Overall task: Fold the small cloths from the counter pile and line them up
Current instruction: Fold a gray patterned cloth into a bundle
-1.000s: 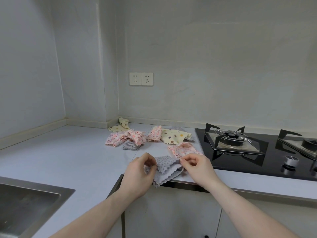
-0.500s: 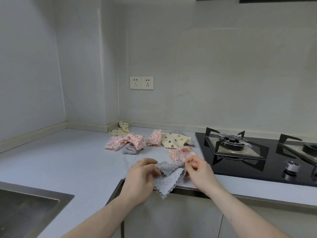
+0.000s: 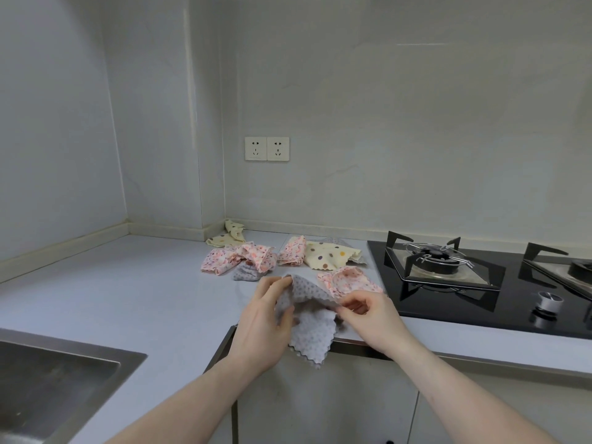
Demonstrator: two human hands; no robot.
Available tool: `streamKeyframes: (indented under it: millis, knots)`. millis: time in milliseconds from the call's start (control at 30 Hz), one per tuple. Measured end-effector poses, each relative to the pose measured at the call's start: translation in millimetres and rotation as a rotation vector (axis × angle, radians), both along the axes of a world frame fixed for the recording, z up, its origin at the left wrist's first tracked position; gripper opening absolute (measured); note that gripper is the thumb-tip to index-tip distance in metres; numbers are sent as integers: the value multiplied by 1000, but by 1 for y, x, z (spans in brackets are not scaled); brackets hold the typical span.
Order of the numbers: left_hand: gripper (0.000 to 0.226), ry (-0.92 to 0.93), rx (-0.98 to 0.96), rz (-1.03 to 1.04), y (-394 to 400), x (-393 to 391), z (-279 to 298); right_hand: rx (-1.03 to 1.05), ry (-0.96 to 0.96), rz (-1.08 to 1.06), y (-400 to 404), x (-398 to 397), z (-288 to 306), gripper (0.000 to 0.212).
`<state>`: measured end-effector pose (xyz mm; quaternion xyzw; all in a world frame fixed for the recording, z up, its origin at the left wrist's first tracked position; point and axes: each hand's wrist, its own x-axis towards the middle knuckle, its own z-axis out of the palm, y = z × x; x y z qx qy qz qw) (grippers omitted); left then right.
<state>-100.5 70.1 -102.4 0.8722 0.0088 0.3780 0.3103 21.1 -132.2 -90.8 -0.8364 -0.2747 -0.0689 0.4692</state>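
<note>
A grey dotted cloth [image 3: 310,334] with a wavy edge hangs over the counter's front edge, held between both hands. My left hand [image 3: 262,325] pinches its upper left part and my right hand [image 3: 373,318] pinches its right edge. Behind them on the counter [image 3: 128,293] lies the pile: pink floral cloths [image 3: 243,259], another pink one [image 3: 292,255], a cream dotted cloth [image 3: 331,258], a small grey cloth [image 3: 245,273], a pink cloth [image 3: 347,280] nearest my right hand, and a cream cloth [image 3: 228,238] in the corner.
A black gas hob [image 3: 480,283] with pan supports fills the counter's right side, its knob [image 3: 549,301] near the front. A steel sink [image 3: 54,386] is sunk in at the lower left. Two wall sockets [image 3: 267,149] sit above the pile.
The grey cloth has been lifted and opened out, its lower part now hanging lower past the counter edge. Both hands rose slightly and kept their hold.
</note>
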Motion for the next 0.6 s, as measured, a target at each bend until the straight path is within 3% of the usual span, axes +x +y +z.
streamKeyframes:
  millis: [167,300,433,600]
  knots:
    - [69,35,-27,-45,-2,-3,-2,16,3,7,1,-2,-2,8]
    - [83,75,15,-68,-5,-6,-2,50,5,29,0,-8,-2,18]
    - [85,80,32,-112,-10,-13,8,58,36,80,2,-21,3,37]
    - [78,-17,-102,-253,-15,-24,43,81,-97,90,17,-45,37,43]
